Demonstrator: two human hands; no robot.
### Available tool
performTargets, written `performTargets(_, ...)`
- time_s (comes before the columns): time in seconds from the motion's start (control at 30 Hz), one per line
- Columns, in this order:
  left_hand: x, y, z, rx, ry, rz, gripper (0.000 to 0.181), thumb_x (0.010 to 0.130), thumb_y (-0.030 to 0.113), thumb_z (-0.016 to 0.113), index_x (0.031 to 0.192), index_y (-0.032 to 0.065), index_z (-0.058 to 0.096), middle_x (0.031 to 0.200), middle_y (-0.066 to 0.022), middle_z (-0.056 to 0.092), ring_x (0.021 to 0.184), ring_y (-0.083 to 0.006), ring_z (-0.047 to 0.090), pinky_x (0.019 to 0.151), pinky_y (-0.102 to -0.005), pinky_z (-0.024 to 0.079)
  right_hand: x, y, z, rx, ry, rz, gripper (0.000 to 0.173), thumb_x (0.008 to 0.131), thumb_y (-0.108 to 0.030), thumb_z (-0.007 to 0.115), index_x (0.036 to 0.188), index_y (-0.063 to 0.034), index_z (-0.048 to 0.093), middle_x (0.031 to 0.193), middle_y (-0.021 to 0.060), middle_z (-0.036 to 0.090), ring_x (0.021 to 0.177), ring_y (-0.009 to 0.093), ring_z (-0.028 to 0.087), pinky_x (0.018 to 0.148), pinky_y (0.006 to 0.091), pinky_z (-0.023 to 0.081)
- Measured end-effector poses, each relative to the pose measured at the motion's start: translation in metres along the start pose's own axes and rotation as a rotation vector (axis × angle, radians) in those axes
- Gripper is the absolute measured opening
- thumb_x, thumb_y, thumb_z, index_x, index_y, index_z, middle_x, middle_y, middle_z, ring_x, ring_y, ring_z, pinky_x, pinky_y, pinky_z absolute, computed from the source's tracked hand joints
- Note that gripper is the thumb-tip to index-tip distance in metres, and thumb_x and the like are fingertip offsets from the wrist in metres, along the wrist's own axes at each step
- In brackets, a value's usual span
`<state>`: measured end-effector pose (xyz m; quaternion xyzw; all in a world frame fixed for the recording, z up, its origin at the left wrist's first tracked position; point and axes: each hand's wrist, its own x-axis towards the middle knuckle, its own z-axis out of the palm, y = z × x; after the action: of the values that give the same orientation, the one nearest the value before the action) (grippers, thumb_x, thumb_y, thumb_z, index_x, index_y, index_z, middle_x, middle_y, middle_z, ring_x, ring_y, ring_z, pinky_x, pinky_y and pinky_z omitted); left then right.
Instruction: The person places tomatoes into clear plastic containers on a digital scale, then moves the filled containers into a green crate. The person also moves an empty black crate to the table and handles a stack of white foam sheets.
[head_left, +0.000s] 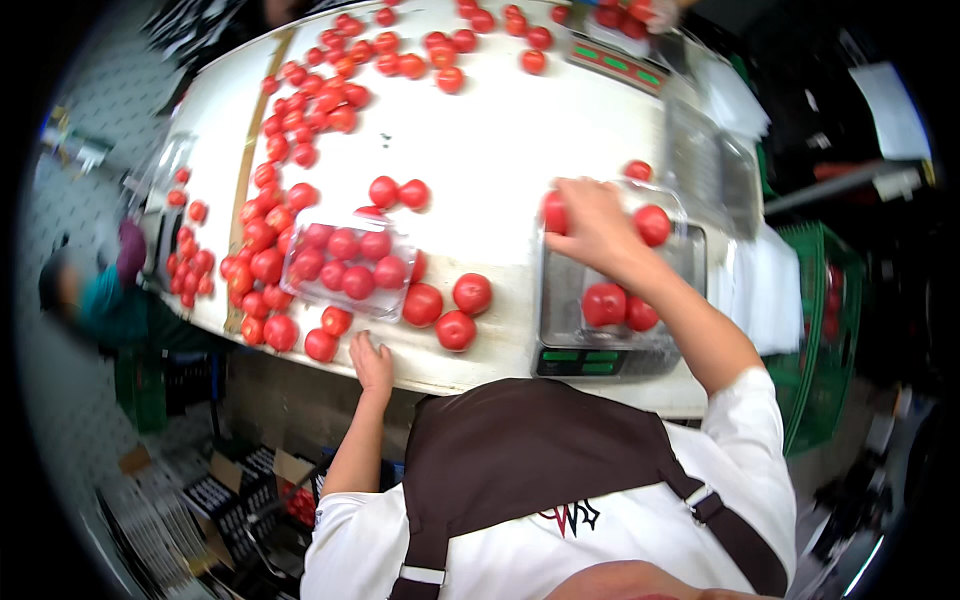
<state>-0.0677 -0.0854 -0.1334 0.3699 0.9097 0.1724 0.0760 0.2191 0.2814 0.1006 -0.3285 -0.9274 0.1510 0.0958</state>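
My right hand (592, 225) grips a red tomato (555, 213) at the left edge of a digital scale (551, 307). An open clear plastic clamshell tray stands on the scale, with several tomatoes (603, 304) in it; its lid (709, 169) lies folded back beyond. My left hand (373, 361) rests at the table's near edge with fingers apart, holding nothing. Just beyond it, a clear plastic container filled with tomatoes (358, 283) sits among loose ones. Several larger tomatoes (456, 331) lie between that container and the scale. My forearm hides part of the tray.
Many loose tomatoes (259, 234) line the white table's left side, beside a brown strip (247, 161). Another scale (615, 64) stands at the far right, with a person's hand (662, 15) near it. Green crates (821, 337) stand at right. Another person (112, 300) is at left.
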Motion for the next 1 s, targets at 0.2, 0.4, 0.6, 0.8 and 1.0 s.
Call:
performTargets(0.2, 0.058, 0.028, 0.028, 0.090, 0.126, -0.045, 0.056, 0.084, 0.019, 0.064, 0.130, -0.0074, 0.045, 0.136, -0.0310, 0.042, 0.125, -0.0461, 0.041, 0.106, -0.0530, 0.034, 0.081, -0.057, 0.092, 0.045, -0.211, -0.068, 0.046, 0.070, -0.028, 0.073, 0.107, -0.0043, 0.059, 0.093, 0.0179, 0.064, 0.096, 0.031, 0.060, 0.087, 0.0440, 0.041)
performTargets(0.4, 0.073, 0.010, 0.041, -0.598, 0.170, -0.293, 0.065, 0.083, 0.021, 0.062, 0.134, -0.0097, 0.039, 0.136, -0.0323, 0.041, 0.125, -0.0457, 0.042, 0.110, -0.0516, 0.029, 0.144, -0.041, 0.213, -0.095, -0.320, -0.054, 0.037, 0.079, -0.020, 0.063, 0.113, -0.0053, 0.059, 0.105, 0.0190, 0.063, 0.100, 0.033, 0.062, 0.084, 0.0481, 0.049)
performTargets(0.6, 0.060, 0.020, 0.035, -0.012, 0.043, -0.315, 0.082, 0.079, 0.033, 0.065, 0.139, -0.0106, 0.031, 0.143, -0.0293, 0.033, 0.138, -0.0407, 0.026, 0.116, -0.0483, 0.019, 0.188, -0.039, 0.202, -0.115, -0.769, -0.068, 0.040, 0.086, -0.034, 0.061, 0.114, -0.0049, 0.064, 0.105, 0.0205, 0.066, 0.105, 0.035, 0.062, 0.088, 0.0455, 0.051)
performTargets(0.8, 0.063, 0.019, 0.033, 0.057, -0.023, -0.296, 0.089, 0.077, 0.034, 0.067, 0.141, -0.0121, 0.025, 0.146, -0.0283, 0.029, 0.139, -0.0400, 0.025, 0.116, -0.0490, 0.016, 0.351, -0.007, 0.209, 0.006, -0.548, -0.217, 0.049, 0.086, -0.037, 0.065, 0.122, -0.0039, 0.060, 0.108, 0.0190, 0.067, 0.096, 0.028, 0.066, 0.079, 0.0391, 0.053)
performTargets(1.0, 0.060, 0.012, 0.042, 0.017, -0.122, -0.389, 0.086, 0.079, 0.043, 0.060, 0.143, -0.0063, 0.030, 0.148, -0.0275, 0.027, 0.140, -0.0421, 0.019, 0.116, -0.0511, 0.015, 0.471, -0.085, 0.257, 0.485, -0.393, 0.171, 0.062, 0.080, -0.040, 0.072, 0.123, 0.0025, 0.057, 0.110, 0.0207, 0.065, 0.101, 0.027, 0.065, 0.077, 0.0347, 0.054)
